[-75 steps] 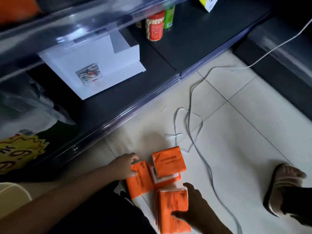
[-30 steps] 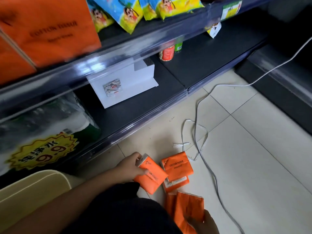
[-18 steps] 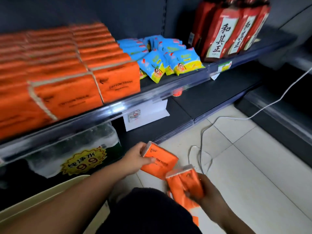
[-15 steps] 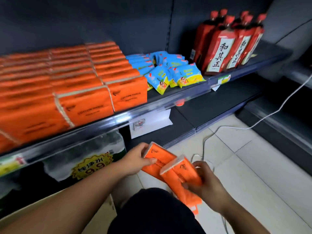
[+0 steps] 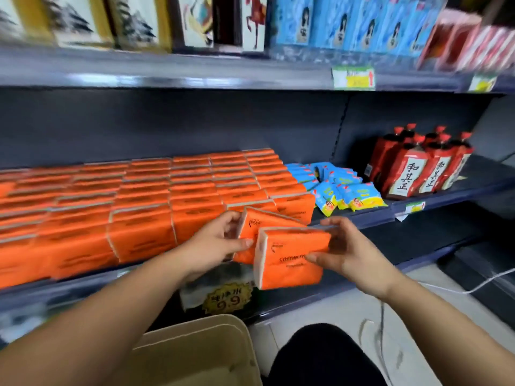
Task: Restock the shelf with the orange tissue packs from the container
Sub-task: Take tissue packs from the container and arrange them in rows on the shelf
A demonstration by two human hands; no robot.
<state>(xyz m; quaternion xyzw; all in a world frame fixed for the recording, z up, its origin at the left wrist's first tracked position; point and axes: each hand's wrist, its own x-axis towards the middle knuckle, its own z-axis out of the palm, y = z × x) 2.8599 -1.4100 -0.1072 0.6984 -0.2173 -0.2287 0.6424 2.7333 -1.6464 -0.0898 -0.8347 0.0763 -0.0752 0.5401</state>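
My left hand (image 5: 216, 242) grips one orange tissue pack (image 5: 252, 222) by its end, and my right hand (image 5: 344, 249) grips another orange tissue pack (image 5: 289, 263) in front of it. Both packs hang side by side just before the front edge of the grey shelf (image 5: 362, 220). Several rows of stocked orange packs (image 5: 145, 201) fill the shelf's left and middle. The beige container (image 5: 195, 355) stands on the floor below my arms; what it holds is hidden.
Blue snack packets (image 5: 338, 188) and red bottles (image 5: 418, 168) share the shelf to the right of the orange rows. An upper shelf (image 5: 223, 76) carries boxes. A white cable (image 5: 473, 285) trails over the tiled floor at the right. My dark knee (image 5: 326, 358) is at bottom centre.
Both hands lifted an orange pack each off the floor and raised them to the shelf front. My view swung up from the floor to the shelves.
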